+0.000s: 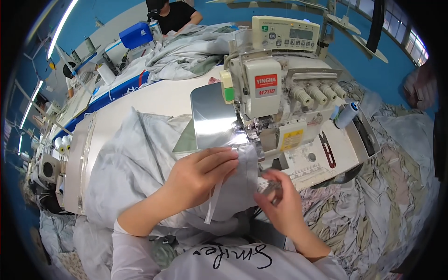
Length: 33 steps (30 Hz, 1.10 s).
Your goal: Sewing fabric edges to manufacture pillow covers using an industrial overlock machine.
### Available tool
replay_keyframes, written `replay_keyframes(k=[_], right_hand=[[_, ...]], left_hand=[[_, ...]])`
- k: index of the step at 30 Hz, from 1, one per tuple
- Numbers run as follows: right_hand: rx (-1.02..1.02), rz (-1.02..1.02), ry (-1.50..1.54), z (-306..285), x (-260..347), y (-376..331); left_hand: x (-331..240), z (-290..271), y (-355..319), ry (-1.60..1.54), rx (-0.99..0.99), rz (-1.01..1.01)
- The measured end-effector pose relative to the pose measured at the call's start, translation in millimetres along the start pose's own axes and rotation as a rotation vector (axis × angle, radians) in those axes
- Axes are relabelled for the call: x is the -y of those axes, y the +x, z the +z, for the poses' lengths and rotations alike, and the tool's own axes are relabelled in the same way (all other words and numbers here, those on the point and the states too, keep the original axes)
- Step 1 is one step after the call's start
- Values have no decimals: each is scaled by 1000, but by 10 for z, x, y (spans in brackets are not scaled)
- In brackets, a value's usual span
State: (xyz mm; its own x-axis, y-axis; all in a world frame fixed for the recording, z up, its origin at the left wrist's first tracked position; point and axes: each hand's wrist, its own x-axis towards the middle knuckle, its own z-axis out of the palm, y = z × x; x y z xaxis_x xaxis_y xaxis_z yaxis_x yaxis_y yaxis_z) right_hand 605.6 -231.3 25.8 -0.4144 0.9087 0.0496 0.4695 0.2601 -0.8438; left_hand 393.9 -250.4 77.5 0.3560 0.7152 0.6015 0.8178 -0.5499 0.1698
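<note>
A pale grey piece of cloth [135, 149] spreads over the table, its right edge running up to the needle area of a white overlock sewing machine [261, 88]. My left hand [198, 177] is closed on the cloth just before the presser foot, fingertips together on its upper side. Below those fingers dangles a narrow white strip [213, 203]. My right hand [282, 203] is beside the cloth's right edge, thumb and forefinger curved with a gap between them; nothing shows in it. The needle and cut edge are partly hidden by machine parts.
Red-handled thread snips [327, 150] and a pale blue thread cone [346, 115] lie right of the machine. Heaped garments [364, 210] fill the right side. More cloth [182, 53] is piled at the back, near a person in black [175, 16] and a blue machine [136, 35].
</note>
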Motion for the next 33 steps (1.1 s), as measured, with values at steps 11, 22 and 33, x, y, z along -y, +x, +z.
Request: replay_keyframes(k=[11, 22, 33], right_hand=[[165, 220, 807, -7, -78, 378], [175, 139, 882, -7, -79, 462], [239, 164, 895, -53, -94, 479]], left_hand=[[-9, 156, 205, 46, 24, -5], [-141, -220, 158, 147, 211, -364], [-268, -263, -1358, -62, 354, -987]])
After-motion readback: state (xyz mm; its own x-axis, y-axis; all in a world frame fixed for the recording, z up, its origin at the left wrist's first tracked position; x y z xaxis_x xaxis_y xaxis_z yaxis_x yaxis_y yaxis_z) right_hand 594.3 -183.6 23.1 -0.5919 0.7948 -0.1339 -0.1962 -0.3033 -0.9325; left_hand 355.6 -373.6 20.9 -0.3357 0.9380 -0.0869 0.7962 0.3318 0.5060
